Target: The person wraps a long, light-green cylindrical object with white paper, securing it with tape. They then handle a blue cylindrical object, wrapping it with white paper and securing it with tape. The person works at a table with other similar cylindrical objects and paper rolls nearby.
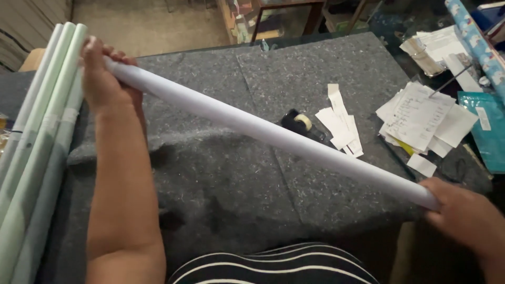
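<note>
Head view showed a fully rolled white paper tube (273,134) above the desk (221,179), left hand (102,79) and right hand (463,210) each gripping an end; untaped yet.

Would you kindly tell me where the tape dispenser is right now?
In the head view, the black tape dispenser sits on the grey felt mat, centre-right, just behind the white paper roll and left of the paper slips.

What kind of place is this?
Probably a small shop's packing or wrapping bench: a grey felt-covered table, pale paper rolls stacked at its side, a tape dispenser, and loose paper slips.
</note>
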